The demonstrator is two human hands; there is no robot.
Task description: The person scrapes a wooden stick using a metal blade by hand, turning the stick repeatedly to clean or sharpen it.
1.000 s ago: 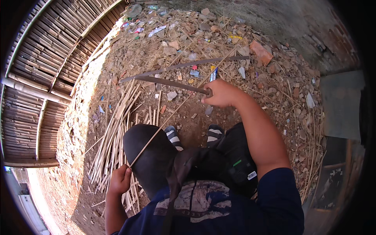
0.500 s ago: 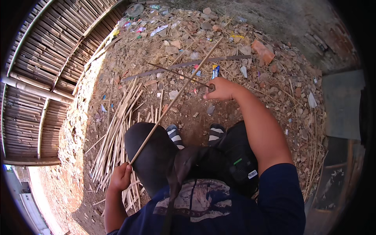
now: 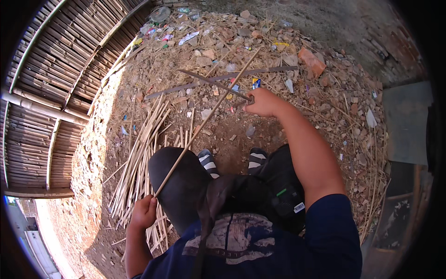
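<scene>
My left hand [image 3: 144, 212] is closed round the near end of a long thin bamboo stick [image 3: 200, 128]. The stick slants up and away to the right, passing over my left knee. In my right hand [image 3: 263, 102] is a long dark knife [image 3: 209, 81], gripped at its handle end. Its blade points left and crosses the stick near the far end; I cannot tell whether it touches. A heap of split bamboo strips [image 3: 134, 162] lies on the ground beside my left leg.
A flat dark strip [image 3: 181, 86] lies on the rubble beyond the stick. Farther right is a broken brick [image 3: 311, 62]. A bamboo slat wall [image 3: 55, 60] stands left, a grey panel [image 3: 405, 123] right. My sandalled feet [image 3: 208, 162] rest on the dirt.
The knife's blade has turned, so more of its flat side shows, and it sits slightly lower on the right. The stick has barely shifted; both hands keep their hold.
</scene>
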